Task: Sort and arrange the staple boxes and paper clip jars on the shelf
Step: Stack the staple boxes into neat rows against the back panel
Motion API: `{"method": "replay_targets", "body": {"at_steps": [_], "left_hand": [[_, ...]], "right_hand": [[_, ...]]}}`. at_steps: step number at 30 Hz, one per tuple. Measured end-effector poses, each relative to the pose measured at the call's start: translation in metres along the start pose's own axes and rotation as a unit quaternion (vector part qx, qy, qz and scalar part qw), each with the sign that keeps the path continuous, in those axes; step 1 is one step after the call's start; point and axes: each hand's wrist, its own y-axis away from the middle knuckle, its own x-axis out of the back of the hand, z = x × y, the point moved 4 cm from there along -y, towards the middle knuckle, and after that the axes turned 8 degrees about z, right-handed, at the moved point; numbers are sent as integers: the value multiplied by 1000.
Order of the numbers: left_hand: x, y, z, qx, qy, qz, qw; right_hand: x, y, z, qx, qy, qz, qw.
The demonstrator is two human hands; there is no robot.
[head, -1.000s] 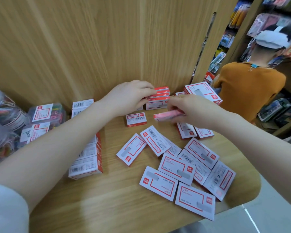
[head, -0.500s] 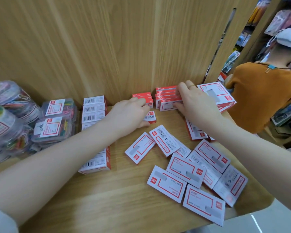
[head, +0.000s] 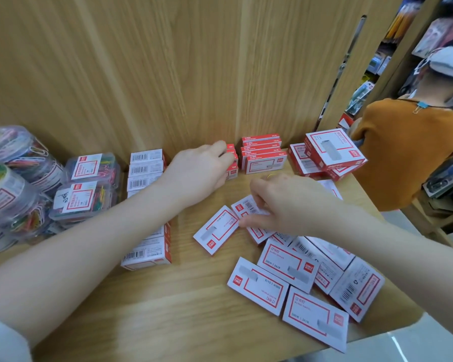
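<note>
Two hands busy, head view: left hand (head: 199, 171) curled on small stack (head: 232, 160) by the back wall; right hand (head: 285, 205) pinching loose staple box (head: 249, 209) mid-shelf. Lift clear, square edges, stack flush. Paper clip jars (head: 16, 178) far left.

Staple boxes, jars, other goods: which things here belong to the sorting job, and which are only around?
Belong to the job:
- loose staple boxes
- stacked staple boxes
- barcode-up row of boxes
- paper clip jars
- clear clip boxes
- shelf

Only around:
- person in orange shirt
- goods on far shelves
</note>
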Motion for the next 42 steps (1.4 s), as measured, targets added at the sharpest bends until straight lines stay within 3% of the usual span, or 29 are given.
{"method": "replay_targets", "body": {"at_steps": [4, 7, 10, 13, 18, 24, 30, 38, 42], "left_hand": [[0, -1, -4, 27, 28, 18, 999], [-6, -1, -9, 86, 45, -18, 995], [-6, -1, -12, 88, 46, -20, 995], [-9, -2, -14, 87, 42, -33, 995], [-13, -5, -15, 114, 59, -24, 991], [-12, -6, -14, 128, 64, -40, 989], [-7, -12, -14, 109, 69, -46, 991], [-4, -38, 1, 22, 54, -27, 998], [-11, -42, 3, 12, 51, -25, 998]], "right_hand": [[-8, -2, -4, -20, 21, -5, 1000], [-14, -2, -5, -29, -2, 9, 1000], [-12, -3, 8, -57, -4, 23, 998], [-4, -4, 23, -69, 7, 88, 994], [-6, -10, 40, -49, 17, 126, 991], [-1, -24, 47, -16, 38, 249, 968], [8, -29, 70, -159, -84, 222, 958], [13, -24, 74, -158, -98, 150, 971], [5, -25, 69, -158, -65, 159, 972]]}}
